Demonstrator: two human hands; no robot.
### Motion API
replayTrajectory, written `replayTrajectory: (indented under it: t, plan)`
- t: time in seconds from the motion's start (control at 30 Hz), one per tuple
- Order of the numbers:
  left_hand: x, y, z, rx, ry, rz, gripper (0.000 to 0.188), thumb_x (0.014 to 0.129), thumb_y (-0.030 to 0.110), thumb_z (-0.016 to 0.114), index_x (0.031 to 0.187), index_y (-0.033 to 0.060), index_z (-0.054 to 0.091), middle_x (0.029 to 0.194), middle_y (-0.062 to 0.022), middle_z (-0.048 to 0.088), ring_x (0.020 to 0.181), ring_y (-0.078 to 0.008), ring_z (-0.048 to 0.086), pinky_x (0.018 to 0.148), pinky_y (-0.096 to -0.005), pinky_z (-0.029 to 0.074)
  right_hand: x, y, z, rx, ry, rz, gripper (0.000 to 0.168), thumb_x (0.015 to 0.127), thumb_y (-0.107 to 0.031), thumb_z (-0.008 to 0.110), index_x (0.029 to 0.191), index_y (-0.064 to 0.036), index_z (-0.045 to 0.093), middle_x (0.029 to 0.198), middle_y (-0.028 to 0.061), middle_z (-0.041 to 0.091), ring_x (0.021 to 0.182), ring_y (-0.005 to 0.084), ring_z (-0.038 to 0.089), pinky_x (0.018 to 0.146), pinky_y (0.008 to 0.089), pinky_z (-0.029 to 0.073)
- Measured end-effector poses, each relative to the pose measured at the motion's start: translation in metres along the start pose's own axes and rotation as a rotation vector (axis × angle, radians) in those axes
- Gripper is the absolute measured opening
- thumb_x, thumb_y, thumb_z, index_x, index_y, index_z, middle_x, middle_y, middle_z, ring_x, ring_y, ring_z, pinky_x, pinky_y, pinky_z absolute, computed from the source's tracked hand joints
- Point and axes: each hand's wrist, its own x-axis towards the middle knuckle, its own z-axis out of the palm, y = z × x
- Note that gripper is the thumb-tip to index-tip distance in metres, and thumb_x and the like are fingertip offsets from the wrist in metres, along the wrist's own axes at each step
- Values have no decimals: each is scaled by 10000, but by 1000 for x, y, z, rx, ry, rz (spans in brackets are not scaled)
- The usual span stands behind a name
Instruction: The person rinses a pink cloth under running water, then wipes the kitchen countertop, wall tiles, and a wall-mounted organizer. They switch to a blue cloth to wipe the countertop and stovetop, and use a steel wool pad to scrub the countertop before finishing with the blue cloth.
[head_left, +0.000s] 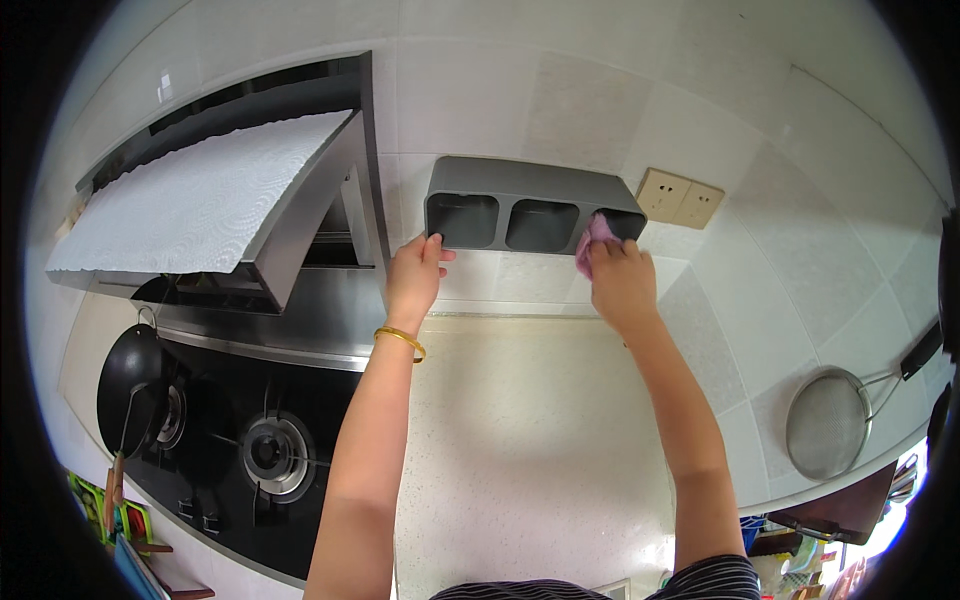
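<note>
A long grey holder (529, 180) with three rounded openings is at the tiled wall, above the countertop. At its lower left corner my left hand (417, 274) grips the rim, thumb at the edge of the left opening. A gold bangle (400, 343) circles my left wrist. My right hand (624, 281) pinches a pink cloth (594, 238) at the right opening, part of it against the rim there. The left and middle openings show dark inner walls. My right fingertips are partly hidden by the cloth and holder.
Left of the holder, a range hood (319, 202) carries a white paper towel sheet (202, 195). Below it, a black wok (133, 390) sits on the gas stove (217, 405). Wall sockets (679, 197) adjoin the holder's right end. A mesh strainer (829, 424) hangs at right above the pale countertop (532, 420).
</note>
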Motion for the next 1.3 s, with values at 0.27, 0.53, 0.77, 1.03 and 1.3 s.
replayTrajectory:
  t: [0.27, 0.53, 0.77, 1.03, 1.3]
  plan:
    - [0, -2, 1, -4, -10, -40, 338, 938, 292, 430, 863, 13, 606, 780, -55, 682, 606, -125, 589, 590, -280, 465, -57, -28, -16, 2047, 349, 692, 204, 824, -71, 551, 1021, -30, 587, 965, 94, 629, 887, 180, 602, 759, 285, 472]
    - [0, -1, 0, 54, -25, -8, 342, 935, 315, 434, 858, 31, 609, 805, -35, 687, 621, -138, 605, 610, -289, 471, 18, -99, 16, 366, 228, 67, 359, 755, -265, 655, 977, 14, 609, 1108, 259, 542, 1136, 410, 448, 1018, 444, 298]
    - [-2, -9, 2, 34, -36, -24, 334, 939, 320, 414, 899, 51, 608, 810, -18, 688, 640, -136, 615, 630, -289, 467, 45, -64, 21, 280, -11, -228, 270, 651, -269, 715, 709, -13, 653, 885, 191, 609, 779, 306, 591, 761, 384, 463]
    - [6, -8, -1, 86, -34, -19, 334, 940, 329, 409, 887, 64, 605, 807, 3, 687, 637, -136, 609, 641, -301, 464, 50, -59, 0, 599, 66, -196, 248, 729, -216, 666, 842, 1, 626, 860, 187, 597, 795, 349, 589, 706, 400, 479]
    - [9, -8, 7, -68, 12, 226, 286, 923, 285, 440, 978, 65, 614, 846, -50, 685, 728, -196, 630, 687, -322, 478, 14, -140, -1, 1019, 409, 116, 251, 825, -144, 560, 1008, 27, 579, 1013, 182, 591, 951, 312, 572, 833, 413, 440]
